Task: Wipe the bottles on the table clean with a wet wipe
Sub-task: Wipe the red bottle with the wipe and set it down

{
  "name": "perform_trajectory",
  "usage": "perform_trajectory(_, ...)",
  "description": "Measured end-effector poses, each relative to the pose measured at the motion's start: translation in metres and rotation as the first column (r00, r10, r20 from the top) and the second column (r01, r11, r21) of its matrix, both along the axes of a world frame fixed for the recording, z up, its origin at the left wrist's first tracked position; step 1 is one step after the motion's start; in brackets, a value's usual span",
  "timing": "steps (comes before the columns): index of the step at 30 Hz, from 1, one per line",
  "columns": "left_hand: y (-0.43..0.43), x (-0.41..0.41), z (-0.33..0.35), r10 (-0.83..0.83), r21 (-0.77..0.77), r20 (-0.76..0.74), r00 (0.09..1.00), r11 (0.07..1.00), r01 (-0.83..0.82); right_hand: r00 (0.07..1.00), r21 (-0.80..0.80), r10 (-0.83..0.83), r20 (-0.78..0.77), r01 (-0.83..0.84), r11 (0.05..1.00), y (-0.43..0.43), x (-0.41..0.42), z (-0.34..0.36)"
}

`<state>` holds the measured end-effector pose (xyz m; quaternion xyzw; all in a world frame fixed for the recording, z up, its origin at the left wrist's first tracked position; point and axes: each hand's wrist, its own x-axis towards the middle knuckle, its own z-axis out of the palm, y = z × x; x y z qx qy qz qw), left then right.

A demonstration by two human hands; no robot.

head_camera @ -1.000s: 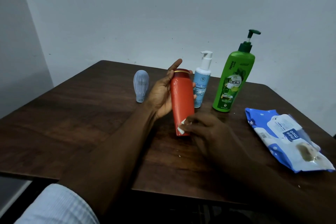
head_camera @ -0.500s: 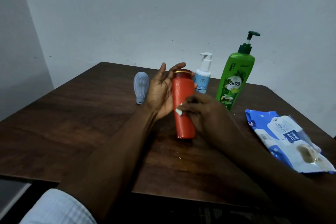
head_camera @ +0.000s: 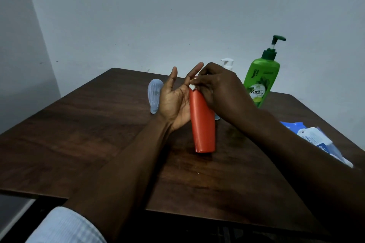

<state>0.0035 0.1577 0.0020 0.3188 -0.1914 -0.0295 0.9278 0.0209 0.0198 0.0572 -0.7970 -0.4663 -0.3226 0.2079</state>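
A red bottle stands on the dark wooden table, leaning a little. My left hand lies against its left side with straight fingers, palm toward the bottle. My right hand covers the bottle's top and pinches a small white wet wipe against it. Behind my right hand, a white pump bottle shows only its head. A green pump bottle stands to the right. A pale blue bottle stands to the left.
A blue and white wet wipe pack lies at the table's right edge, partly behind my right forearm. A grey wall runs just behind the table. The table's front edge is near my body.
My right hand has slid the wipe up the red bottle from its base to its top. My left hand's fingers have straightened and spread.
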Motion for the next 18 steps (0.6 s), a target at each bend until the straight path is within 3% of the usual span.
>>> perform_trajectory(7, -0.001, 0.002, -0.006, 0.006, 0.041, -0.033, 0.999, 0.999, -0.005, 1.0, -0.053, -0.004, 0.003, 0.005, 0.999, -0.013, -0.01, -0.021)
perform_trajectory(18, 0.002, 0.005, -0.006, 0.07, 0.105, -0.053, 0.996, 0.992, -0.064, 1.0, -0.272, 0.028, 0.01, -0.025, 0.962, -0.043, -0.049, -0.058)
